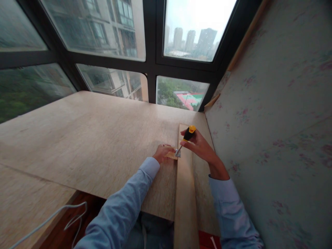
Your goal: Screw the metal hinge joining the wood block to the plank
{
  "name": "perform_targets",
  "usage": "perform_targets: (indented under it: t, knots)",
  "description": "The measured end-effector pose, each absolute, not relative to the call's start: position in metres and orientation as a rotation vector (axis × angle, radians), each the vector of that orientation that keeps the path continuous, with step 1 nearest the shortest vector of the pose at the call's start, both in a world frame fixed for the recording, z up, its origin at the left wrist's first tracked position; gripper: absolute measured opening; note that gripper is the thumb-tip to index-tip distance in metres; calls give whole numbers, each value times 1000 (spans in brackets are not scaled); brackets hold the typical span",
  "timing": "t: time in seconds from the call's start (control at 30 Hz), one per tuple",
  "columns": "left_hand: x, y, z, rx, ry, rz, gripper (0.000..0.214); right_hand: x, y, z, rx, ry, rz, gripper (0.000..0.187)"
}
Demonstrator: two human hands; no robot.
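A screwdriver (189, 133) with a black and yellow handle is gripped by the fingers of my right hand (199, 147). Its shaft slants down to the left, and the tip meets a small metal hinge (177, 153). That hinge lies across the joint between a long wooden board (185, 193) and a short wooden piece (171, 155). My left hand (163, 152) is closed on the short piece, holding it against the board's left edge. Any screw under the tip is too small to make out.
The board lies on a pale stone-patterned countertop (103, 138) and reaches past its front edge. A flower-papered wall (272, 138) rises close on the right. Dark-framed windows (151, 69) stand behind. A white cable (52, 216) trails at the lower left, and something red (207, 240) lies at the bottom.
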State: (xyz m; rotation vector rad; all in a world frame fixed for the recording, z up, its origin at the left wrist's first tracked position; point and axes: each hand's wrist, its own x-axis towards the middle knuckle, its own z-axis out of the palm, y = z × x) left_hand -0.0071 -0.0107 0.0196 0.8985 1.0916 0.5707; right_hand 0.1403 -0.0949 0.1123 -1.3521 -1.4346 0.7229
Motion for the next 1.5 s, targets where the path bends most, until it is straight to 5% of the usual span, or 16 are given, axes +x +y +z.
perform_targets:
  t: [0.17,0.37,0.63,0.87,1.17,1.4,1.5]
  knots:
    - [-5,-9,15,900,1084,577,23,141,-97,116,-1206,-1410,905,51]
    - [-5,-7,10,891,1039,589,21,136,-94,117,-1642,-1361,376,56]
    - [-4,-7,10,870,1035,608,22,148,-98,116,-1195,-1382,904,54]
    - [-5,-10,15,846,1054,613,28,143,-95,117,-1614,-1430,374,52]
    - [-5,-12,16,881,1056,624,26,144,-95,113,-1152,-1416,918,48]
    - [-6,-11,13,893,1023,623,25,134,-92,113,-1572,-1405,434,48]
    - [-7,-11,13,886,1001,615,25,135,-90,111,-1506,-1404,530,46]
